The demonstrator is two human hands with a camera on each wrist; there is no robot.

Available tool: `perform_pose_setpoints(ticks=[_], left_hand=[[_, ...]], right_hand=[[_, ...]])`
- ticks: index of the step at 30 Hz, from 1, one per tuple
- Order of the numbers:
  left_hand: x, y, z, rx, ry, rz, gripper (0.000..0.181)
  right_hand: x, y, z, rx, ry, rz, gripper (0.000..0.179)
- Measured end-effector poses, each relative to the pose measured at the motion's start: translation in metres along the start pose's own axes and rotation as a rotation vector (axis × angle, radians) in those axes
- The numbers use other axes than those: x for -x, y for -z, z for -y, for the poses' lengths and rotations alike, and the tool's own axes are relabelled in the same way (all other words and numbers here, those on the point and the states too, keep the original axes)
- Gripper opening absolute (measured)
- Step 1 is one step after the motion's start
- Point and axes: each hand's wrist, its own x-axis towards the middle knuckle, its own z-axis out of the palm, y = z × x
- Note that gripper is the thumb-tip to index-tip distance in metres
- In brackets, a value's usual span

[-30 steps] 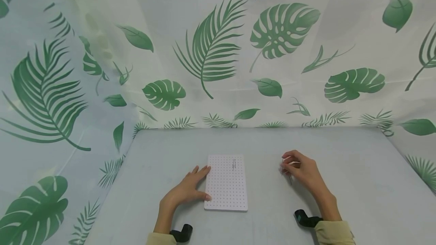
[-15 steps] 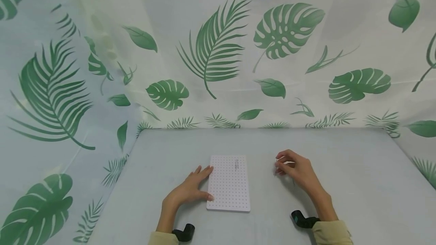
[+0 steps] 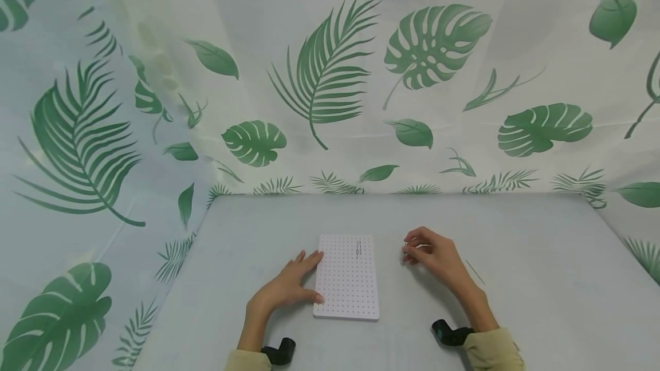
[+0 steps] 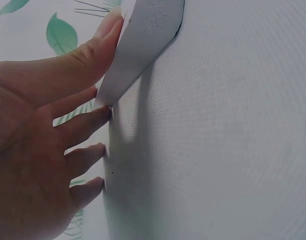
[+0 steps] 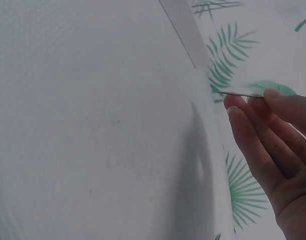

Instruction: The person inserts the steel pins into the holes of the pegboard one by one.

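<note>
A white perforated board (image 3: 345, 285) lies on the table, with a few thin dark pins (image 3: 358, 249) at its far right part. My left hand (image 3: 283, 286) rests along the board's left edge, thumb and forefinger spread apart. In the left wrist view the thumb (image 4: 105, 37) presses on the board (image 4: 147, 35), and the other fingertips reach down near the table. Right of the board, my right hand (image 3: 435, 253) pinches a thin metal pin between thumb and fingers, held above the table. The right wrist view shows this pin (image 5: 238, 94) jutting out past the fingertips.
Another thin dark pin (image 3: 475, 272) lies on the table (image 3: 546, 268) beside the right wrist. Dark wrist cameras (image 3: 451, 334) sit low near the table. A leaf-patterned cloth (image 3: 330, 73) walls off the back and sides.
My right hand has moved left toward the board with the pin, uncovering the pin lying beside the wrist. The left hand stays on the board; the head view shifted slightly.
</note>
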Motion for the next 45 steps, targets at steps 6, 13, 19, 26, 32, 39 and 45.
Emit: perform_pose_setpoints(ticks=[6, 13, 19, 26, 32, 39, 45], left_hand=[[0.001, 0.002, -0.002, 0.007, -0.006, 0.004, 0.097], [0.002, 0.003, -0.003, 0.014, -0.010, 0.005, 0.097], [0.002, 0.002, -0.002, 0.014, -0.007, 0.004, 0.097], [0.002, 0.002, -0.003, 0.016, 0.004, 0.006, 0.097], [0.001, 0.002, -0.002, 0.014, -0.003, 0.007, 0.097], [-0.001, 0.003, 0.003, 0.008, -0.010, 0.011, 0.097], [-0.001, 0.003, 0.004, 0.016, -0.012, 0.015, 0.096]], right_hand=[[-0.003, -0.010, 0.005, 0.009, 0.025, 0.002, 0.017], [-0.006, -0.022, 0.013, -0.034, 0.085, -0.006, 0.018], [-0.008, -0.031, 0.020, -0.037, 0.101, -0.009, 0.017], [-0.011, -0.042, 0.024, -0.050, 0.128, -0.012, 0.018], [-0.013, -0.052, 0.029, -0.066, 0.149, -0.004, 0.018], [-0.014, -0.062, 0.033, -0.063, 0.157, 0.000, 0.018], [-0.016, -0.067, 0.035, -0.064, 0.170, 0.007, 0.018]])
